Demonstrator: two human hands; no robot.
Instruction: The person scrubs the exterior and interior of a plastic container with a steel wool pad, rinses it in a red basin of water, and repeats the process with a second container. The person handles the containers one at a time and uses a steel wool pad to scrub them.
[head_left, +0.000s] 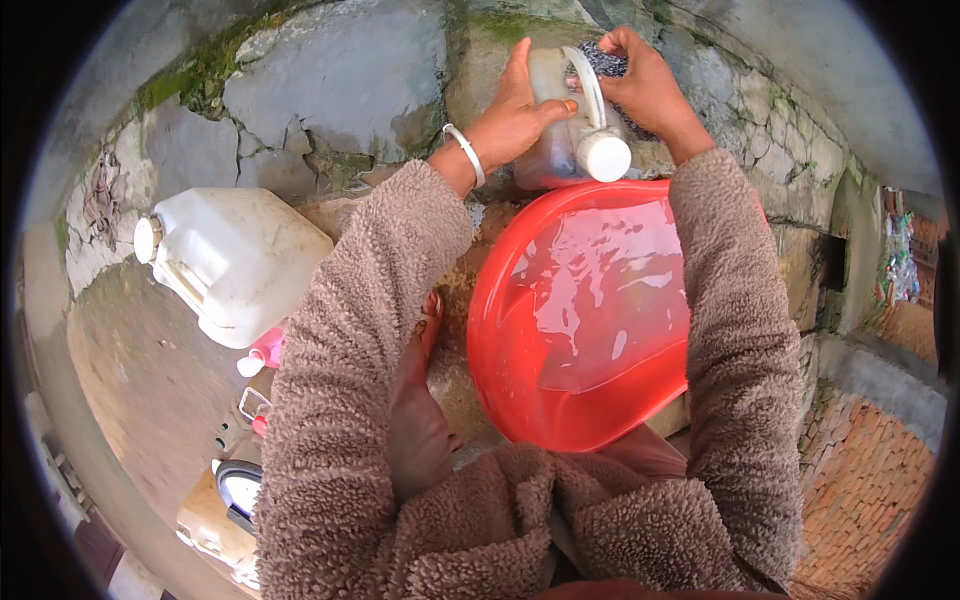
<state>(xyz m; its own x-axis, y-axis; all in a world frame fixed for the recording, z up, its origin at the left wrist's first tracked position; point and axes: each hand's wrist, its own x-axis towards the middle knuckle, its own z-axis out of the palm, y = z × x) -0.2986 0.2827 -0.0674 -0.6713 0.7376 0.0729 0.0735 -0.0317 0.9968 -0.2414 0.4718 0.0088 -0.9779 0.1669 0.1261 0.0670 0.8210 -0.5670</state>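
A translucent plastic jerrycan (551, 154) with a white screw cap (604, 156) and a curved handle (589, 86) stands just beyond the rim of a red plastic basin (491, 300). Cloudy water (600, 300) lies in the basin. My left hand (521, 112) grips the jerrycan's near left side, its thumb across the top beside the handle. In my right hand (645, 86) is a dark grey mesh scrubber (606, 60), pressed against the jerrycan's far right side. Part of the scrubber is hidden behind my fingers and the handle.
A large whitish jerrycan (240, 255) lies at left. Near it are a pink bottle (266, 351) with a white cap and a yellowish jerrycan (214, 525). Cracked, mossy concrete (337, 75) rises ahead. Stacked bricks (870, 487) are at lower right.
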